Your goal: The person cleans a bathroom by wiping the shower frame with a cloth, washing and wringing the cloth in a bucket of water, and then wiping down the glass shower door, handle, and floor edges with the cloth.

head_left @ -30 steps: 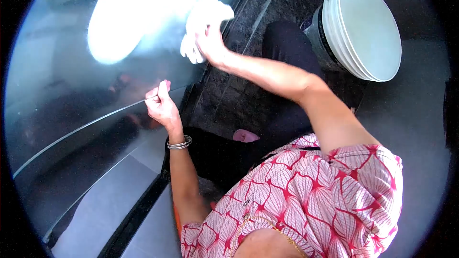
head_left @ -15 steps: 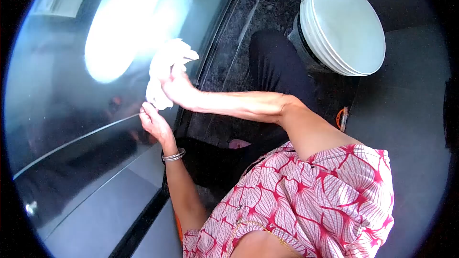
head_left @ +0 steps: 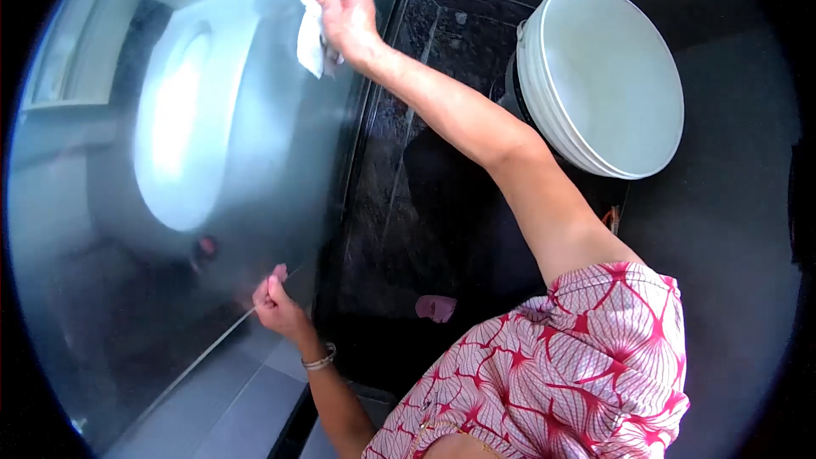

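Note:
My right hand (head_left: 350, 21) is closed on a white cloth (head_left: 316, 30) and holds it against the upper part of a glass panel (head_left: 280, 144), near its right side. Part of the cloth hangs below my fingers. Lower down, my left hand (head_left: 279, 306), with bangles at its wrist, grips the edge of the same glass panel, its fingers wrapped round the edge. The glass looks hazy and shows a bright reflection.
A large white bucket (head_left: 608, 81) stands at the upper right on the dark tiled floor (head_left: 382, 229). A pink slipper (head_left: 436, 308) shows near the middle. Lighter grey tiles (head_left: 255, 412) lie beyond the glass, and a dark wall (head_left: 722, 229) is at right.
My right hand first came down the glass close to my left hand, then moved far up with the cloth. My left hand keeps its hold on the edge, now lower in view.

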The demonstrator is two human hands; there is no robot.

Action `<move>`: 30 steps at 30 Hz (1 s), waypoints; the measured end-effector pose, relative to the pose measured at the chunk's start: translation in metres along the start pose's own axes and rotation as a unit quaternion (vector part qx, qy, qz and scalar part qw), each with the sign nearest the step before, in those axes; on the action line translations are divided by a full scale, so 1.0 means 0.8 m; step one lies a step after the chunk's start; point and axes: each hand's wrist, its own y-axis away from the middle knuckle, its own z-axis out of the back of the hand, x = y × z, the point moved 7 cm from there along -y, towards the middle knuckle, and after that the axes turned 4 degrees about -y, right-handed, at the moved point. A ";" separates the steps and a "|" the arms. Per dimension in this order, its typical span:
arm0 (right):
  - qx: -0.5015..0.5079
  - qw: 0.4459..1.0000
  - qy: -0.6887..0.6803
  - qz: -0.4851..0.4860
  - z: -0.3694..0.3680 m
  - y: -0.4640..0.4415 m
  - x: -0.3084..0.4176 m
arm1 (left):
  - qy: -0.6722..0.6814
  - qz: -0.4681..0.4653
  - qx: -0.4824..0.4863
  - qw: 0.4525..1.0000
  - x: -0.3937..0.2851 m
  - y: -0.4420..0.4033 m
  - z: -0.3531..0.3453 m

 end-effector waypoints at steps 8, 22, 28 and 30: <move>-0.071 0.953 0.291 -0.043 0.053 -0.113 -0.204 | -0.008 0.042 -0.018 0.999 -0.009 0.008 -0.001; 0.024 0.909 0.359 -0.208 0.110 -0.134 -0.402 | -0.092 0.026 -0.016 0.995 -0.021 0.031 0.018; 0.103 0.897 0.329 -0.277 0.114 -0.079 -0.419 | -0.172 0.023 -0.027 0.984 -0.024 0.039 0.022; 0.156 0.881 0.300 -0.330 0.108 -0.056 -0.417 | -0.160 0.017 -0.013 0.987 -0.018 0.035 0.015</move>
